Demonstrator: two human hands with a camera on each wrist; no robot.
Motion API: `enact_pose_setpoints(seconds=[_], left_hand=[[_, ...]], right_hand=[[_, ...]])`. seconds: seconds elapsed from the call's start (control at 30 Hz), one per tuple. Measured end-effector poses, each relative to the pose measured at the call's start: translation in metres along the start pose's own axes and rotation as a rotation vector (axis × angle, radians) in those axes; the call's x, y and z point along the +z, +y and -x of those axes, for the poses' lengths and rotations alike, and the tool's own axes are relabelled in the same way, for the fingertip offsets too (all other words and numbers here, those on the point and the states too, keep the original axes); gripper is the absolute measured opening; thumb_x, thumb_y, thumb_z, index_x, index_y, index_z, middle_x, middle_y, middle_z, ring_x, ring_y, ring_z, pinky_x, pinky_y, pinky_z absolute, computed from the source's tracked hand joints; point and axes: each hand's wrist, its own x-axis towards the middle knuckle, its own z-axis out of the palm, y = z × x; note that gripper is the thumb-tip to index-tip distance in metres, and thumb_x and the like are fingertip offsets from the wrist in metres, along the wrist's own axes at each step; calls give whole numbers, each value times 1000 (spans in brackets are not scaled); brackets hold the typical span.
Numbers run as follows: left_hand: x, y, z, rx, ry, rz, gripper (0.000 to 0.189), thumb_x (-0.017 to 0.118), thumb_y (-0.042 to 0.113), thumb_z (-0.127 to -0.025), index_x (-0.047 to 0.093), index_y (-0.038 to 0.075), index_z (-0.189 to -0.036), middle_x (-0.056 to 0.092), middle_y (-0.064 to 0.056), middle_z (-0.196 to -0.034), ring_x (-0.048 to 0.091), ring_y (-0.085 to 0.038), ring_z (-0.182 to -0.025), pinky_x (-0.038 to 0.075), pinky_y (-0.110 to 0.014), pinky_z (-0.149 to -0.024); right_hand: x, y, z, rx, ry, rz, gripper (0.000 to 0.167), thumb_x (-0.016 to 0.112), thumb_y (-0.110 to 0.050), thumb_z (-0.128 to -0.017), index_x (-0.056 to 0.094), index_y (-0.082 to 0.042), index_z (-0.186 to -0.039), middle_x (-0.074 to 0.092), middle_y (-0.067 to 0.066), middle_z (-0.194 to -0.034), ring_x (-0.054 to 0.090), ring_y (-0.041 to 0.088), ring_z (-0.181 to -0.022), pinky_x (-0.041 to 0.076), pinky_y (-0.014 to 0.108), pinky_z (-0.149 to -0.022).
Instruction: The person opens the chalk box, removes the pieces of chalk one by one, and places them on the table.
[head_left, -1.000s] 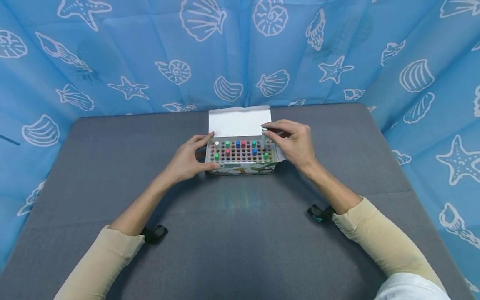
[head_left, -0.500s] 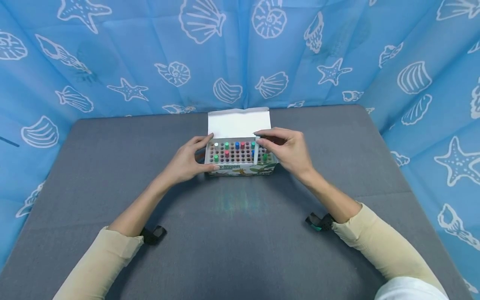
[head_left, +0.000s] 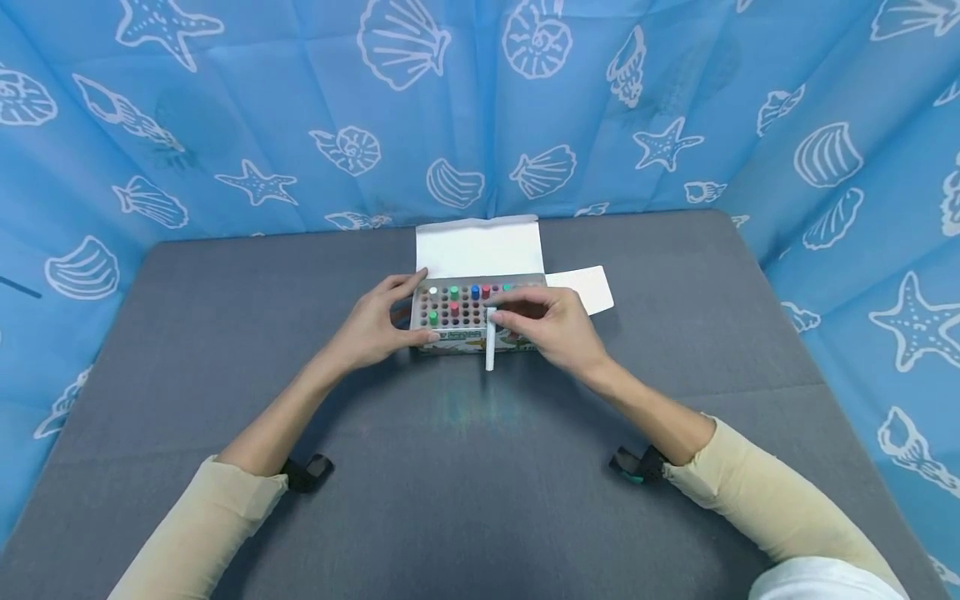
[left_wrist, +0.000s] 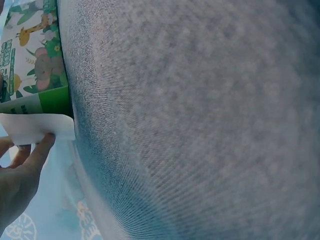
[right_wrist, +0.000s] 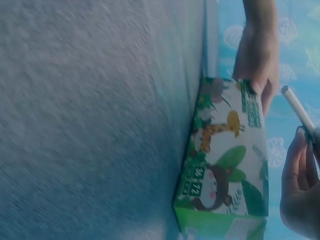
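My left hand (head_left: 375, 321) grips the left end of a chalk box (head_left: 480, 332), thumb at the front corner and index finger at the back. In the left wrist view, the left hand's fingertips lie on a white end flap (left_wrist: 37, 126). Between thumb and fingers my right hand (head_left: 551, 325) pinches a white chalk stick (head_left: 491, 346), which points down in front of the box. The right wrist view shows the chalk beside the box's printed animal side (right_wrist: 220, 150). Red, green, blue and white stick ends stand in the box's hole grid, partly hidden by the right hand.
The white lid (head_left: 478, 248) stands open behind the box, and another white flap (head_left: 588, 287) sticks out at its right. Faint green smudges (head_left: 476, 408) mark the grey tabletop (head_left: 480, 500). A blue shell-print curtain (head_left: 480, 100) hangs along the far edge.
My right hand has drawn the white chalk out of its hole and brought it left and toward me, past the front edge. The right flap has come into view. The left hand keeps its place.
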Motion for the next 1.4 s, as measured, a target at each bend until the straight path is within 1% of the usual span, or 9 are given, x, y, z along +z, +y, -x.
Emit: enact_pose_setpoints(seconds=[0.23, 0.33, 0.4, 0.57, 0.73, 0.93, 1.1, 1.27, 1.4], left_hand=[[1, -1, 0, -21, -1, 30, 93, 82, 30, -84, 27, 20, -158, 35, -20, -150, 43, -39, -133, 52, -51, -103], [1, -1, -1, -15, 4, 29, 93, 82, 30, -84, 27, 20, -159, 36, -19, -150, 43, -39, -133, 52, -50, -103], [1, -1, -1, -10, 5, 26, 93, 82, 30, -84, 27, 19, -159, 35, -19, -151, 44, -40, -133, 52, -51, -102], [2, -1, 0, 4, 0, 25, 94, 82, 30, -85, 26, 19, -159, 35, -19, -152, 42, -40, -134, 51, -52, -103], [2, 0, -1, 8, -3, 36, 93, 81, 31, -85, 26, 19, -159, 35, -18, -151, 43, -38, -134, 51, -51, -104], [1, -2, -1, -1, -1, 33, 93, 81, 32, -85, 26, 19, -159, 35, -18, -152, 43, -38, -134, 51, -51, -103], [0, -2, -1, -5, -3, 23, 93, 80, 34, -86, 25, 20, -159, 34, -18, -153, 42, -39, -135, 51, -53, -102], [-1, 0, 0, -4, 7, 6, 94, 81, 33, -85, 24, 19, -159, 34, -19, -153, 40, -41, -135, 50, -56, -101], [-1, 1, 1, -7, 2, 3, 94, 80, 34, -85, 25, 19, -159, 34, -19, -153, 40, -41, -136, 50, -58, -101]], right_hand=[[13, 2, 4, 73, -72, -29, 19, 72, -6, -92, 74, -1, -109, 72, 10, -93, 68, 24, -69, 62, 46, -65], [19, 4, 4, 102, -101, -57, 18, 71, -5, -91, 74, 1, -109, 72, 11, -94, 69, 25, -70, 62, 51, -66], [22, 6, 5, 123, -123, -68, 18, 71, -4, -92, 74, 2, -108, 73, 11, -94, 69, 25, -70, 62, 52, -67], [31, 10, 8, 159, -174, -53, 17, 71, -6, -92, 75, 1, -107, 74, 10, -93, 70, 25, -70, 64, 45, -68], [39, 17, 10, 215, -204, -80, 19, 70, -5, -92, 73, 4, -109, 73, 13, -91, 71, 31, -73, 64, 44, -67], [46, 24, 10, 302, -231, -107, 19, 71, -4, -91, 73, 4, -108, 73, 13, -89, 71, 24, -73, 65, 42, -68], [50, 30, 9, 358, -248, -119, 19, 72, -6, -92, 74, 2, -109, 73, 14, -90, 72, 27, -73, 65, 39, -68], [53, 35, 8, 374, -249, -96, 19, 71, -6, -92, 73, 2, -109, 73, 15, -90, 72, 28, -76, 65, 37, -68], [56, 38, 9, 383, -241, -57, 17, 72, -7, -92, 74, 1, -107, 73, 12, -88, 72, 26, -73, 65, 35, -66]])
